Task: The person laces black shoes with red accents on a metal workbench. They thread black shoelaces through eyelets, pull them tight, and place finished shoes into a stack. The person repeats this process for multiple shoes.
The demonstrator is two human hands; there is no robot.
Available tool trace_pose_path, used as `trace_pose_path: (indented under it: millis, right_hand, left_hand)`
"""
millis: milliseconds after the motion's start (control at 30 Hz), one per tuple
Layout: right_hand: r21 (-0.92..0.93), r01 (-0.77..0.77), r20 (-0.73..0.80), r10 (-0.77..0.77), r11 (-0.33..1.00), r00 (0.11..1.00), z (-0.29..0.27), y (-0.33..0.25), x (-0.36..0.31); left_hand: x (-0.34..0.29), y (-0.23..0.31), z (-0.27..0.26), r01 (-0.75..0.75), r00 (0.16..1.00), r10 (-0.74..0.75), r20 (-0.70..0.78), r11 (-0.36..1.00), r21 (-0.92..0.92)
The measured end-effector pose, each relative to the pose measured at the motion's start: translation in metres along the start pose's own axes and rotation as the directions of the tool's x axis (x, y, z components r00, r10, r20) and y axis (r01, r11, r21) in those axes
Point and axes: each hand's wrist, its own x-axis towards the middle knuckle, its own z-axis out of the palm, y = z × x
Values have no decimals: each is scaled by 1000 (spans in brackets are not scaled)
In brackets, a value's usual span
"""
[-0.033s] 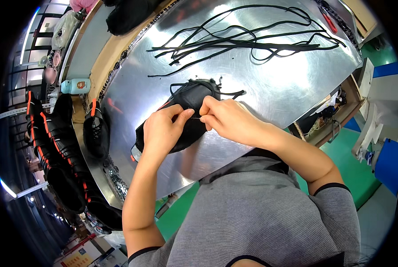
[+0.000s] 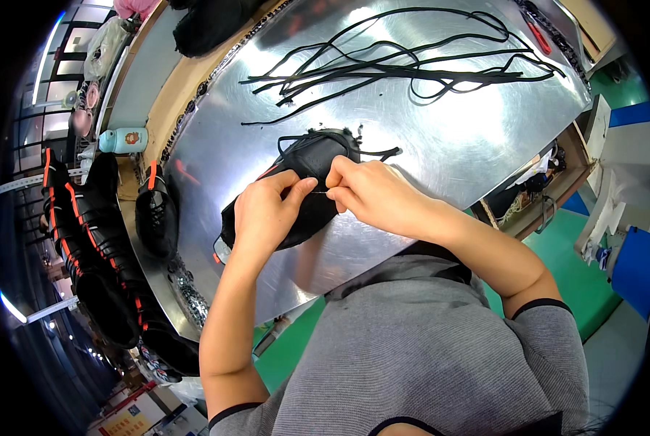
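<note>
A black shoe (image 2: 314, 160) lies on the metal tabletop (image 2: 441, 145) in front of me, with a black lace (image 2: 378, 153) on it whose end sticks out to the right. My left hand (image 2: 265, 211) rests over the shoe's near left part, thumb and forefinger pinched. Close to its right, my right hand (image 2: 372, 190) is pinched too, its other fingers curled in. A thin pale strand (image 2: 320, 192) runs between the two pinches; whether it is thread or a needle is too fine to tell. My left hand hides part of the shoe.
Several long black laces (image 2: 412, 73) lie loosely across the far tabletop, near a red-handled tool (image 2: 538, 36). Along the left edge stand black shoes with orange trim (image 2: 158, 211) and a light-blue bottle (image 2: 125, 140). An open drawer (image 2: 535, 196) holding odds and ends is at right.
</note>
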Motion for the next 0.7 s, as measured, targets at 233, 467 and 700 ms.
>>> trace_pose_path:
  millis: [233, 467, 700]
  right_hand:
    - [-331, -24, 5, 27, 943, 1000, 15, -15, 20]
    - [-300, -13, 73, 36, 954, 997, 17, -31, 12]
    - [66, -4, -169, 15, 998, 985, -57, -38, 9]
  left_hand:
    - [-15, -6, 3, -257, 966, 256, -27, 965, -43]
    - [-36, -6, 7, -400, 894, 407, -186, 914, 73]
    - [-78, -38, 8, -667, 639, 732, -235, 680, 306]
